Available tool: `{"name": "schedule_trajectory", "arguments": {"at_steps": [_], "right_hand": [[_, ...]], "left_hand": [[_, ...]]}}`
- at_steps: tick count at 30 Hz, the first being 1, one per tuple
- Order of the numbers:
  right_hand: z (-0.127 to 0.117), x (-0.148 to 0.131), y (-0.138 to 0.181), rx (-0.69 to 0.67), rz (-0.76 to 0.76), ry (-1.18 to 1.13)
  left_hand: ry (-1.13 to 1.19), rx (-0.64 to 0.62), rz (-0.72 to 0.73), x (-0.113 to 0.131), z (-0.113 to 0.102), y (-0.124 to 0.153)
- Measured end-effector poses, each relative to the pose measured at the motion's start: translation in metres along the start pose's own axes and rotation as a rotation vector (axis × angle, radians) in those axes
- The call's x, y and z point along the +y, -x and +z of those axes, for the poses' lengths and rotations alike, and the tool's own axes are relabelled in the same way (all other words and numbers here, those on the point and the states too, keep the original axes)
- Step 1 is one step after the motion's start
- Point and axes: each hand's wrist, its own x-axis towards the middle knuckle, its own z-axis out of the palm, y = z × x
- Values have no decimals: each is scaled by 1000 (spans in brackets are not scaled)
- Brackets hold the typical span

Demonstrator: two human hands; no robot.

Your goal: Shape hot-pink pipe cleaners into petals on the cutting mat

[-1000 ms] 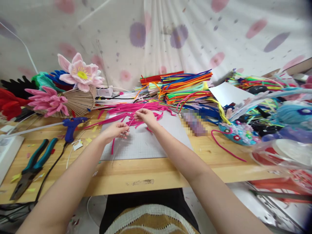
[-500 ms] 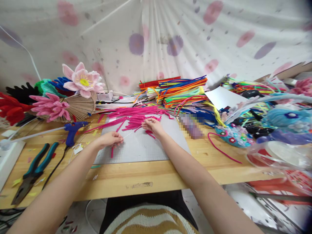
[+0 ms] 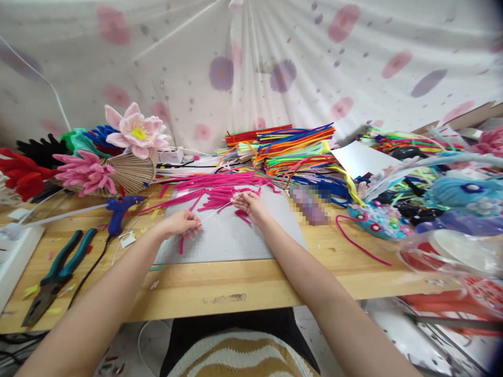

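Wire-handling step: left hand [image 3: 181,224] and right hand [image 3: 251,204] each pinch an end of thin wire [image 3: 218,211], taut over grey mat [image 3: 236,243], near pink pipe cleaners [image 3: 220,187]. Any further move needs both pinches firm.

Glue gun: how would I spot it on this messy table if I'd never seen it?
Start at the wooden table, then the grey mat in its middle. Just left of the mat, beyond the left hand pinching a thin wire, lies the glue gun. It is the only solid blue tool; the pliers nearer the edge have teal handles.
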Motion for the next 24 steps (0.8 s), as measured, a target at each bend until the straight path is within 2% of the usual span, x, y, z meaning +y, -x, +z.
{"name": "schedule_trajectory", "arguments": {"at_steps": [7, 10, 14, 21, 24], "right_hand": [[-3, -8, -5, 22, 40, -104], [4, -6, -1, -85, 22, -72], [25, 6, 9, -293, 10, 125], [43, 18, 6, -168, -259, 318], [45, 20, 9, -140, -435, 529]], "left_hand": [[-3, 62, 57, 4, 3, -5], [24, 78, 82, 8, 8, -8], [98, 66, 104, 14, 17, -13], [230, 172, 87, 24, 26, -15], [295, 273, 74, 25, 29, -23]]}}
